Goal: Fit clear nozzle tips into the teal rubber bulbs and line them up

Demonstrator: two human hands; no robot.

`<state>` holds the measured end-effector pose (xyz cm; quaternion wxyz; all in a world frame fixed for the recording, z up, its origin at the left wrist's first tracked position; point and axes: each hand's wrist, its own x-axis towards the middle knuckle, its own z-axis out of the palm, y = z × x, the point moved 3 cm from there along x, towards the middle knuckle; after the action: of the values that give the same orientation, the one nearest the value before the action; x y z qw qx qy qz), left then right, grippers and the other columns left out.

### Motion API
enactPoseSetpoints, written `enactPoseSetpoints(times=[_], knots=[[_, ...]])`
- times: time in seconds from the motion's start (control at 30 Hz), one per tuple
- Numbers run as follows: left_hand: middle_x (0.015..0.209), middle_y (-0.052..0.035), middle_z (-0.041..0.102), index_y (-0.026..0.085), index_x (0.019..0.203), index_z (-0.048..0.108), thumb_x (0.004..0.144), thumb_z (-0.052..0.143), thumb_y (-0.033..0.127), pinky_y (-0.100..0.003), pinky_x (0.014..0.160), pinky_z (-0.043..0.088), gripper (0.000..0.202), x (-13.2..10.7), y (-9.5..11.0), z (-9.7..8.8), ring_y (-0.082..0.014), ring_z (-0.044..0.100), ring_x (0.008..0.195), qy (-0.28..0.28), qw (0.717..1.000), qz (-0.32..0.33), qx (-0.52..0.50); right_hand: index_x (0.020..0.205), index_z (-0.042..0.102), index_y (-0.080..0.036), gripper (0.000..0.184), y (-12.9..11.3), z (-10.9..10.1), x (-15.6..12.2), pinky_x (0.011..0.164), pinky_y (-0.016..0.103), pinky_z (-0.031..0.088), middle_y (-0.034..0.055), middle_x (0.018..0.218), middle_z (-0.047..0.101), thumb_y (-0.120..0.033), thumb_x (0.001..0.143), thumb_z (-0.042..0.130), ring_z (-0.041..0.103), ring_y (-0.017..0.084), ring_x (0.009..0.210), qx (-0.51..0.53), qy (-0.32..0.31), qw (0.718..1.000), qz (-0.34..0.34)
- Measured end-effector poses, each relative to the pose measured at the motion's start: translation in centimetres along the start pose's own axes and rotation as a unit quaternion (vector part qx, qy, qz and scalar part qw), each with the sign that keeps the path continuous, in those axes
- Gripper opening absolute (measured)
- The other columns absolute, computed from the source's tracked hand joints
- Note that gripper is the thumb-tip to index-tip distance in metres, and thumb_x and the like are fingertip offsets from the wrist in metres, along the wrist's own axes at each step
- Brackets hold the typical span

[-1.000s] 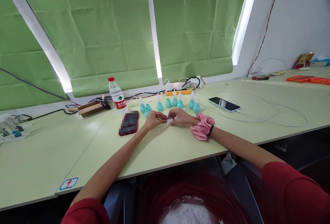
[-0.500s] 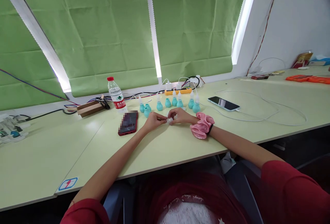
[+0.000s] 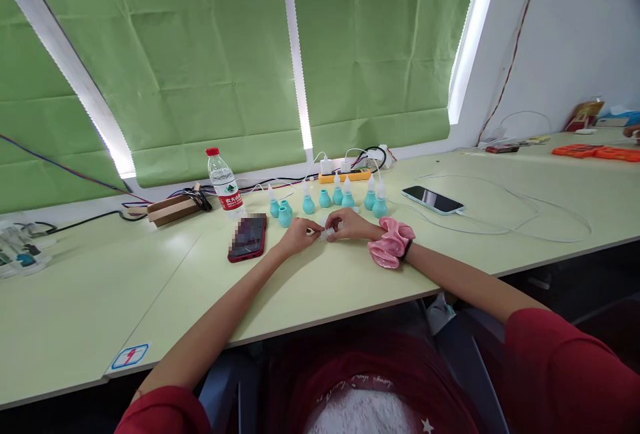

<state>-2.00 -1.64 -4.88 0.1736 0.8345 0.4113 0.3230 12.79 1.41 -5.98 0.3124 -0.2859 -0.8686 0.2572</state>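
Note:
My left hand [image 3: 298, 235] and my right hand [image 3: 351, 225] meet low over the table, fingertips close together. Between them is a small clear plastic piece [image 3: 326, 235], too small and covered to name. The right fingers are curled round one side of it; the left thumb and fingers pinch at its other side. Just behind the hands stand several teal squeeze bulbs. Some carry a clear pointed nozzle, such as the bulb [image 3: 379, 208] on the right. Others have a bare opening, like the bulb [image 3: 285, 217] nearest my left hand.
A red-edged phone [image 3: 249, 237] and a water bottle [image 3: 226, 184] are left of the bulbs. Another phone [image 3: 433, 200] lies right, on a white cable. Behind are a yellow power strip [image 3: 345, 176] and a cardboard tray [image 3: 173, 210]. Another person's hand [image 3: 632, 132] shows far right.
Both hands stay in nearly the same place, with only slight finger movement at the clear piece. Another person's hand has come into view at the far right edge.

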Motion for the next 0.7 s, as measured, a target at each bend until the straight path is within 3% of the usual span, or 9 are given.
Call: enactPoseSetpoints(times=[0.17, 0.27, 0.37, 0.5, 0.7], knots=[[0.076, -0.0048, 0.067, 0.013, 0.073, 0.066, 0.063, 0.053, 0.019, -0.026, 0.068, 0.048, 0.018, 0.3, -0.8, 0.0, -0.0152, 0.059, 0.071, 0.007, 0.991, -0.054, -0.12, 0.074, 0.059, -0.014, 0.02, -0.5, 0.0, 0.0, 0.058, 0.022, 0.041, 0.0007, 0.07, 0.058, -0.021, 0.055, 0.063, 0.05, 0.009, 0.059, -0.023, 0.028, 0.999, -0.03], [0.077, -0.0061, 0.066, 0.01, 0.08, 0.063, 0.063, 0.056, 0.022, -0.029, 0.07, 0.049, 0.022, 0.4, -1.7, 0.0, -0.015, 0.06, 0.071, 0.02, 0.965, -0.11, -0.238, 0.074, 0.058, -0.014, 0.018, -1.0, 0.0, -0.1, 0.06, 0.023, 0.041, 0.0008, 0.072, 0.056, -0.019, 0.057, 0.062, 0.05, 0.009, 0.061, -0.043, 0.056, 0.995, -0.064], [0.08, -0.008, 0.065, 0.01, 0.086, 0.063, 0.06, 0.063, 0.027, -0.032, 0.073, 0.049, 0.031, 0.3, -2.1, 0.2, -0.0156, 0.06, 0.073, -0.006, 0.942, -0.147, -0.302, 0.075, 0.056, -0.015, 0.015, -1.5, 0.1, -0.2, 0.061, 0.023, 0.041, 0.0012, 0.074, 0.054, -0.02, 0.061, 0.061, 0.049, 0.01, 0.062, -0.061, 0.075, 0.99, -0.106], [0.086, -0.0111, 0.065, 0.008, 0.093, 0.061, 0.051, 0.071, 0.031, -0.035, 0.077, 0.048, 0.049, -0.1, -2.1, 0.3, -0.0186, 0.06, 0.077, -0.057, 0.925, -0.155, -0.341, 0.076, 0.055, -0.016, 0.011, -2.0, 0.2, -0.3, 0.061, 0.024, 0.04, 0.0026, 0.076, 0.052, -0.021, 0.067, 0.057, 0.048, 0.01, 0.064, -0.093, 0.09, 0.98, -0.15], [0.082, -0.0092, 0.066, 0.009, 0.087, 0.063, 0.044, 0.074, 0.026, -0.034, 0.077, 0.047, 0.048, 0.2, -2.7, 0.2, -0.0179, 0.061, 0.075, 0.003, 0.932, -0.126, -0.34, 0.082, 0.055, -0.017, 0.011, -2.3, 0.5, -0.4, 0.064, 0.025, 0.041, 0.0057, 0.084, 0.05, -0.021, 0.072, 0.05, 0.048, 0.013, 0.073, -0.139, 0.12, 0.967, -0.176]])
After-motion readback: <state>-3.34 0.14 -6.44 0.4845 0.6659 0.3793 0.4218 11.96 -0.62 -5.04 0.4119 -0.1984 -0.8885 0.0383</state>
